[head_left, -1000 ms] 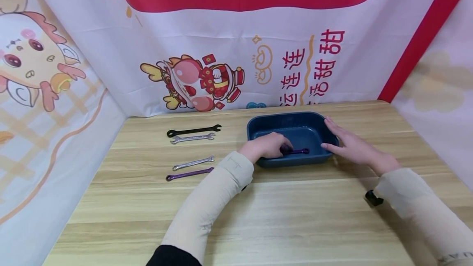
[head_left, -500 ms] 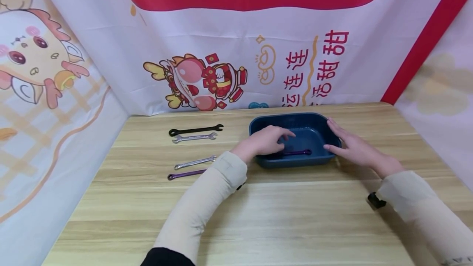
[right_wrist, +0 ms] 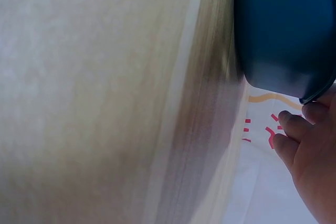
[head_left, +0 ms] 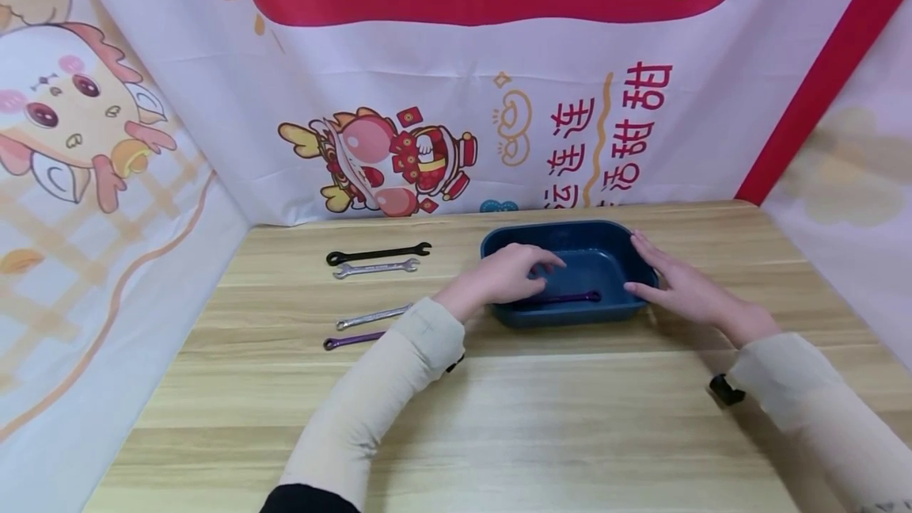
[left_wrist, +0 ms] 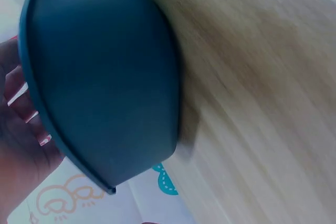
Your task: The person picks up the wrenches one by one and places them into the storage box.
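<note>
In the head view a dark blue plastic bin (head_left: 591,315) stands on the table. A purple wrench (head_left: 580,297) lies inside it along the near wall, its left part hidden. Above the bin's left side hovers my left hand (head_left: 507,274), fingers loosely bent, nothing held. My right hand (head_left: 677,283) rests against the bin's right end, fingers fairly straight and thumb at the rim. The left wrist view shows the bin's outer wall (left_wrist: 105,82) with the left hand (left_wrist: 21,129) beyond its rim. In the right wrist view the right hand (right_wrist: 310,150) is by the bin's corner.
Left of the bin lie a black wrench (head_left: 379,254), a silver open-end wrench (head_left: 378,267), another silver wrench (head_left: 370,317) and a second purple wrench (head_left: 352,340). The left sleeve (head_left: 399,370) covers the right ends of the lower two. A printed cloth (head_left: 249,101) hangs behind the table.
My left hand has let go of the purple wrench in the bin and drawn slightly back to the left, fingers loosened. My right hand has stayed at the bin's right end.
</note>
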The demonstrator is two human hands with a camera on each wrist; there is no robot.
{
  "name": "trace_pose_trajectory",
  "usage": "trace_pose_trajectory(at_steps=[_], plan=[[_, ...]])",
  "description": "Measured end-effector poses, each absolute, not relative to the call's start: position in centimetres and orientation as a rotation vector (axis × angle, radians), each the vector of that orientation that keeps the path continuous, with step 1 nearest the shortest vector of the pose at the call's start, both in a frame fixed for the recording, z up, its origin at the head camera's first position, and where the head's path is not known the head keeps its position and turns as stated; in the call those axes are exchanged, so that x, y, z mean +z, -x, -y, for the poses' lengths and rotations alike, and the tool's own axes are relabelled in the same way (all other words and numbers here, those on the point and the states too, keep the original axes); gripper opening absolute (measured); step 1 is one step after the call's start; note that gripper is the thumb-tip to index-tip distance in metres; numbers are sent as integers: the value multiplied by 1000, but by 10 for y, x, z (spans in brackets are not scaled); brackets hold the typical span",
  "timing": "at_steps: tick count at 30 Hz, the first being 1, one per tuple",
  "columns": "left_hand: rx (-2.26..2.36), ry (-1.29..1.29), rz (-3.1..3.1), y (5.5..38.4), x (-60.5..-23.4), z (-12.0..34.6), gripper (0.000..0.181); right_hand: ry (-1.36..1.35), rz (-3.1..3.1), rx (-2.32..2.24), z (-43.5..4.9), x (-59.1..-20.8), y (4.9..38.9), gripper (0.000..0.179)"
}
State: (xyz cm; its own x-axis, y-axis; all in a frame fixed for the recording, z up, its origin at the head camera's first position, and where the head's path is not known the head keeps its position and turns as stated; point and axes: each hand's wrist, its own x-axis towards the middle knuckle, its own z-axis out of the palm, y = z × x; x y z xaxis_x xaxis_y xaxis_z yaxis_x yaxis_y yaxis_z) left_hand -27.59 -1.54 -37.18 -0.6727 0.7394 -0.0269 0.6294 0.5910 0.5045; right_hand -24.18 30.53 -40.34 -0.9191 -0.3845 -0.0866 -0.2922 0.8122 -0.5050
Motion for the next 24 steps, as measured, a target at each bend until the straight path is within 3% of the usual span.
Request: trace_pose_trajectory(at_steps=[24], plan=[[889, -1149, -2677, 260, -339, 73, 34, 546, -2819, -756, -307, -406, 243, 93]])
